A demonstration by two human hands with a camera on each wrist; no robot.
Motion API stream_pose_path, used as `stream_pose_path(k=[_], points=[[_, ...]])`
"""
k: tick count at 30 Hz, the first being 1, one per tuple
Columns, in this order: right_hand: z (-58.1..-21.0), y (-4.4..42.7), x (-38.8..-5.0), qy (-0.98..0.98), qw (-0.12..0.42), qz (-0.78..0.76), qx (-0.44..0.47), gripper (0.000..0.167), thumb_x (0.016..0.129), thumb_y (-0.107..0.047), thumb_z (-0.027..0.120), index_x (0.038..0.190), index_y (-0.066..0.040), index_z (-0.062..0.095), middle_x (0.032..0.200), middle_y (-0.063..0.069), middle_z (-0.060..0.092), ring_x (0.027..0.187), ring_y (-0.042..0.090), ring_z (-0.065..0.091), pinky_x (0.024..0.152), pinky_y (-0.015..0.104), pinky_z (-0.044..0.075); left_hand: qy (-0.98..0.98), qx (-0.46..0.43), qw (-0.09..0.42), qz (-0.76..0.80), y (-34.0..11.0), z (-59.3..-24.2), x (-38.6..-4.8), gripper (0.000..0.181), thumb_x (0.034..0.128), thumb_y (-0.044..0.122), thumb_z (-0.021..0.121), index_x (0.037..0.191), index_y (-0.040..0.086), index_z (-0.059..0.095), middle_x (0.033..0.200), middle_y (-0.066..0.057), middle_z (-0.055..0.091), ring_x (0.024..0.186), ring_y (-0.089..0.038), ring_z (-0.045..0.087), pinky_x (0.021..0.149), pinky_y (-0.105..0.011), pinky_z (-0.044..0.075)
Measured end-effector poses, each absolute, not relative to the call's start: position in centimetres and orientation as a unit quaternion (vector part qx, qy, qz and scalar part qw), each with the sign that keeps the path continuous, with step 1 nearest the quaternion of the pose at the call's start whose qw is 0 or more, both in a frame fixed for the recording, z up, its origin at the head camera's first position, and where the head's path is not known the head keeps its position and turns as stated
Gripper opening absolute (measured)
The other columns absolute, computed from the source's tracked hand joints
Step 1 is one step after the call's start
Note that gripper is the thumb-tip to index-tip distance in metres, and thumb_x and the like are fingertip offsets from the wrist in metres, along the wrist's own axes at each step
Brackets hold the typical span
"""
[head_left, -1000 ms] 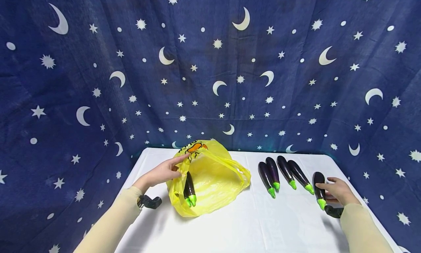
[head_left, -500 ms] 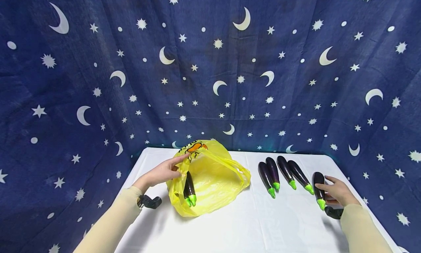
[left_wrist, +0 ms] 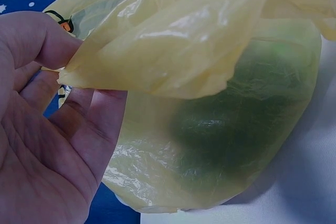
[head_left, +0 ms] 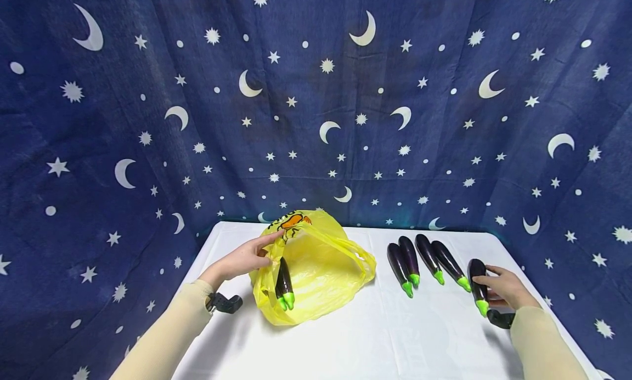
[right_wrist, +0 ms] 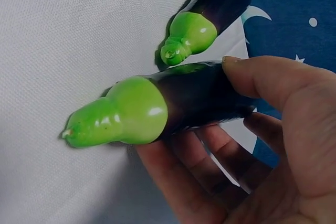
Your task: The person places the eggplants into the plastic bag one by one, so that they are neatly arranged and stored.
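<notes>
Sleeves of cream-coloured fabric (head_left: 168, 328) reach over the near part of a white-covered table (head_left: 306, 352). At the right, the person's right hand (head_left: 511, 289) pinches a glossy dark-purple eggplant (head_left: 478, 281), its bright green stem end toward the near side; whether it touches the table, I cannot tell. Holding it round the body seems sound; slick skin like this likely wants steady pressure rather than a hard squeeze. At the left, the left hand (head_left: 242, 262) pinches the rim of a thin yellow plastic bag (head_left: 326, 281) between thumb and fingers, its mouth gaping, two purple eggplants (head_left: 285, 284) inside by the left wall. Such film looks limp, so a raised rim should matter most.

The held eggplant is near the table's right edge, so inward movement looks safer. Farther back, four loose purple eggplants (head_left: 428, 255) lie in two close pairs between bag and right hand; the bare tabletop on their near side offers a free path. Beyond the far edge hangs dark-blue cloth (head_left: 345, 95) with white moons and stars.
</notes>
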State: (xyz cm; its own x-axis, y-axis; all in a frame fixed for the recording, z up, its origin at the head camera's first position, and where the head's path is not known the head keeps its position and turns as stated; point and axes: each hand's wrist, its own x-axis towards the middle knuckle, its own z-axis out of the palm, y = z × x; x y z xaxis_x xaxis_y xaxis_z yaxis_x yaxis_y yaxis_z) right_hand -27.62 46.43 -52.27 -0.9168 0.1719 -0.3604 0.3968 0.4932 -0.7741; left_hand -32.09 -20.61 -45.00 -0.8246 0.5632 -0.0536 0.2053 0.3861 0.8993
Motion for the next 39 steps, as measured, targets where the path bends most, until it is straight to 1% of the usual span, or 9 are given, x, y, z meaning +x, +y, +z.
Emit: stream_pose_path(k=[6, 12, 21, 24, 27, 30, 34, 39], points=[[-51.9, 45.9, -27.4, 0.856, 0.133, -0.472, 0.164, 0.089, 0.093, -0.023, 0.065, 0.152, 0.017, 0.013, 0.108, 0.033, 0.064, 0.09, 0.034, 0.068, 0.077, 0.05, 0.059, 0.813, 0.234, 0.181, 0.502, -20.6, -44.9, -32.0, 0.083, 0.0912, 0.002, 0.064, 0.162, 0.03, 0.031, 0.164, -0.002, 0.033, 0.111, -0.025, 0.061, 0.087, -0.036, 0.054], [-52.0, 46.1, -27.3, 0.857, 0.144, -0.468, 0.158, 0.083, 0.093, -0.019, 0.061, 0.151, 0.017, 0.014, 0.109, 0.032, 0.063, 0.09, 0.033, 0.067, 0.077, 0.05, 0.059, 0.808, 0.233, 0.184, 0.509, -20.6, -44.9, -32.0, 0.083, 0.0912, 0.001, 0.063, 0.162, 0.031, 0.031, 0.164, -0.003, 0.032, 0.111, -0.025, 0.062, 0.085, -0.036, 0.056], [-52.1, 46.4, -27.2, 0.853, 0.153, -0.474, 0.154, 0.085, 0.093, -0.018, 0.061, 0.151, 0.017, 0.01, 0.106, 0.033, 0.062, 0.089, 0.033, 0.068, 0.077, 0.05, 0.058, 0.804, 0.239, 0.185, 0.512, -20.7, -45.0, -32.1, 0.084, 0.091, 0.0, 0.063, 0.163, 0.029, 0.031, 0.164, -0.005, 0.032, 0.106, -0.025, 0.063, 0.083, -0.036, 0.056], [-52.1, 46.5, -27.1, 0.851, 0.148, -0.478, 0.158, 0.086, 0.094, -0.018, 0.061, 0.153, 0.015, 0.009, 0.11, 0.036, 0.06, 0.089, 0.033, 0.068, 0.076, 0.05, 0.059, 0.804, 0.24, 0.185, 0.512, -20.7, -45.0, -32.1, 0.084, 0.0909, 0.0, 0.063, 0.163, 0.029, 0.031, 0.164, -0.004, 0.031, 0.108, -0.025, 0.063, 0.083, -0.036, 0.056], [-52.0, 46.7, -27.0, 0.85, 0.139, -0.483, 0.156, 0.087, 0.096, -0.019, 0.059, 0.155, 0.014, 0.003, 0.115, 0.039, 0.057, 0.09, 0.033, 0.068, 0.077, 0.051, 0.059, 0.805, 0.241, 0.184, 0.511, -20.8, -45.1, -32.2, 0.084, 0.0909, 0.001, 0.063, 0.163, 0.029, 0.03, 0.165, -0.005, 0.031, 0.11, -0.024, 0.062, 0.084, -0.036, 0.056], [-51.7, 46.9, -26.9, 0.849, 0.123, -0.491, 0.15, 0.088, 0.099, -0.021, 0.059, 0.156, 0.012, 0.0, 0.12, 0.038, 0.057, 0.094, 0.029, 0.068, 0.08, 0.049, 0.058, 0.806, 0.24, 0.184, 0.508, -20.8, -45.2, -32.2, 0.084, 0.0911, 0.001, 0.063, 0.163, 0.028, 0.03, 0.165, -0.005, 0.03, 0.11, -0.024, 0.062, 0.084, -0.036, 0.056], [-51.1, 47.1, -26.8, 0.847, 0.101, -0.507, 0.127, 0.089, 0.101, -0.023, 0.059, 0.157, 0.011, 0.0, 0.127, 0.035, 0.055, 0.097, 0.021, 0.065, 0.082, 0.046, 0.057, 0.806, 0.239, 0.185, 0.508, -20.8, -45.1, -32.2, 0.084, 0.0911, 0.0, 0.063, 0.163, 0.029, 0.03, 0.164, -0.004, 0.032, 0.107, -0.024, 0.062, 0.083, -0.036, 0.056], [-50.6, 46.8, -26.7, 0.836, 0.091, -0.533, 0.099, 0.092, 0.102, -0.027, 0.061, 0.16, 0.005, -0.003, 0.141, 0.038, 0.04, 0.098, 0.013, 0.061, 0.085, 0.046, 0.057, 0.803, 0.242, 0.186, 0.511, -20.8, -45.1, -32.3, 0.084, 0.0911, -0.002, 0.062, 0.163, 0.029, 0.03, 0.163, -0.004, 0.034, 0.106, -0.024, 0.062, 0.081, -0.035, 0.056]])
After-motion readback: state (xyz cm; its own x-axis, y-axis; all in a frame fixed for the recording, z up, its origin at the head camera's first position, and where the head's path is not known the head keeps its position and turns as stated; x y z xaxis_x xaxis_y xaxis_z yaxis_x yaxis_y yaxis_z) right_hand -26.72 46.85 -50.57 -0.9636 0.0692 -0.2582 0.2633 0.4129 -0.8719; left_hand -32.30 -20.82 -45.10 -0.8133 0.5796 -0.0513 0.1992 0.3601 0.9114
